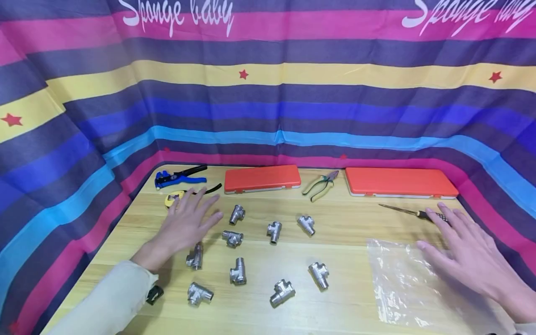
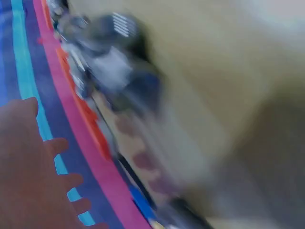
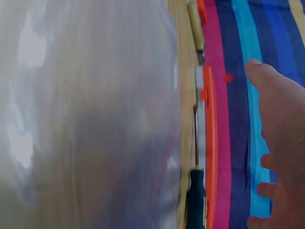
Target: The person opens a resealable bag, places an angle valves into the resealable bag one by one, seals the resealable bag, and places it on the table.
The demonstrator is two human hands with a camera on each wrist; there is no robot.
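Several silver metal tee pipe fittings (image 1: 237, 272) lie scattered over the middle and left of the wooden table. My left hand (image 1: 184, 223), fingers spread, hovers above the left side, nearest a tee fitting (image 1: 194, 257) and a yellow tape measure (image 1: 173, 198) that it partly covers. In the left wrist view a blurred fitting (image 2: 112, 62) shows beyond the hand. On the right, my right hand (image 1: 469, 253) is spread above a clear plastic bag (image 1: 393, 279) and holds nothing. Its fingers partly hide the dark handle of a screwdriver (image 1: 398, 209); that handle (image 3: 196, 200) also shows in the right wrist view.
Along the back edge lie blue-and-black wire strippers (image 1: 180, 177), a smaller red case (image 1: 263, 178), pliers (image 1: 320, 185) and a longer red case (image 1: 401, 182). A small black object (image 1: 154, 295) sits by the left sleeve. Striped cloth (image 1: 284, 111) hangs around the table.
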